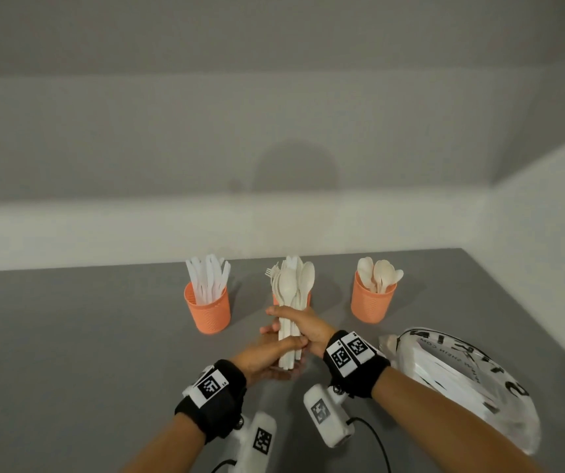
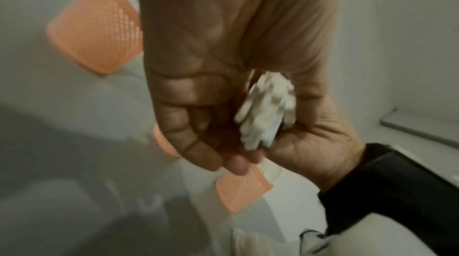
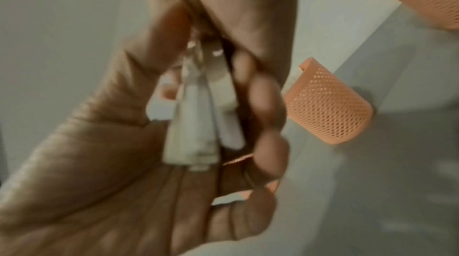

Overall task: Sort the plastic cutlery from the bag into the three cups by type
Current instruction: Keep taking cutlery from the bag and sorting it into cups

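Note:
A bundle of white plastic cutlery, with spoons and forks showing at its top, stands upright in both hands over the grey table. My left hand grips the handles low down, thumb across the front. My right hand wraps the bundle just above it. The handle ends show in the left wrist view, and the handles show in the right wrist view. Three orange mesh cups stand in a row: the left cup holds knives and the right cup holds spoons. The middle cup is mostly hidden behind the bundle.
A white plastic bag with black lettering lies on the table to the right of my right forearm. A pale wall rises just behind the cups, and another closes the table's right side. Bare grey table stretches to the left.

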